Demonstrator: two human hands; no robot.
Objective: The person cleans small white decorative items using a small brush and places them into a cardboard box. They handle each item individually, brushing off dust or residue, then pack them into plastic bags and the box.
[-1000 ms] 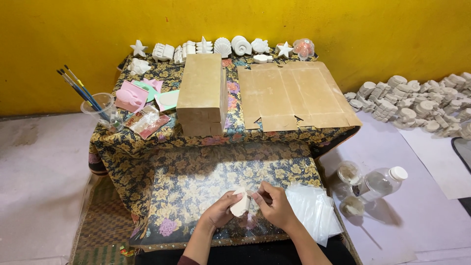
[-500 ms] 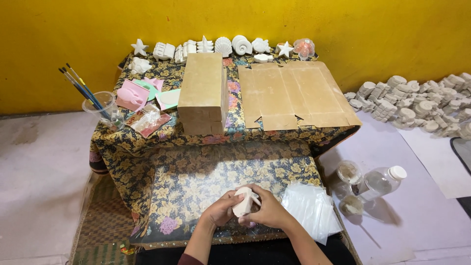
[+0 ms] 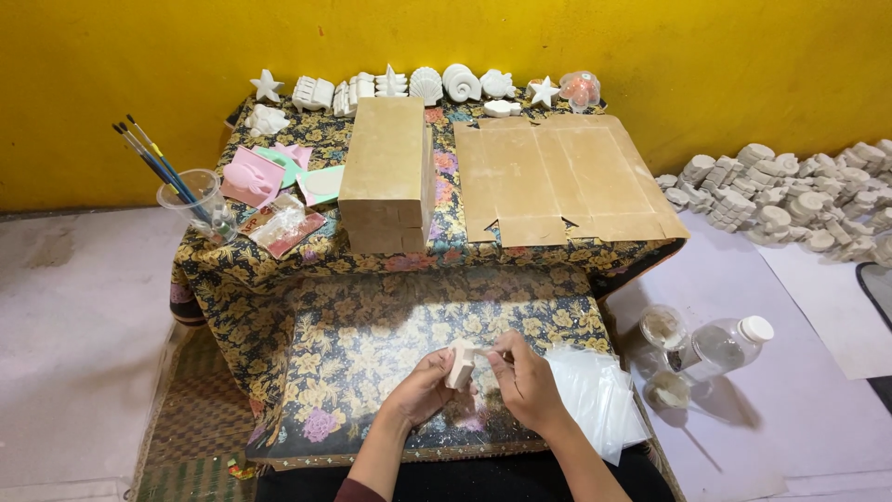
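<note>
Partly hidden details at a craft table

Both hands cover much of a small white piece (image 3: 461, 363), its shape unclear (held between them); the grey cast pile (image 3: 790, 195) runs off the right edge.

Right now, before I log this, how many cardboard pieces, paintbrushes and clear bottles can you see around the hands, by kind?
Cardboard pieces: 2, a closed box and a flattened box
Paintbrushes: 3, standing in a clear cup
Clear bottles with white cap: 1, lying on the floor
Total: 6
The left hand and right hand hold one small white piece, not counted.
</note>
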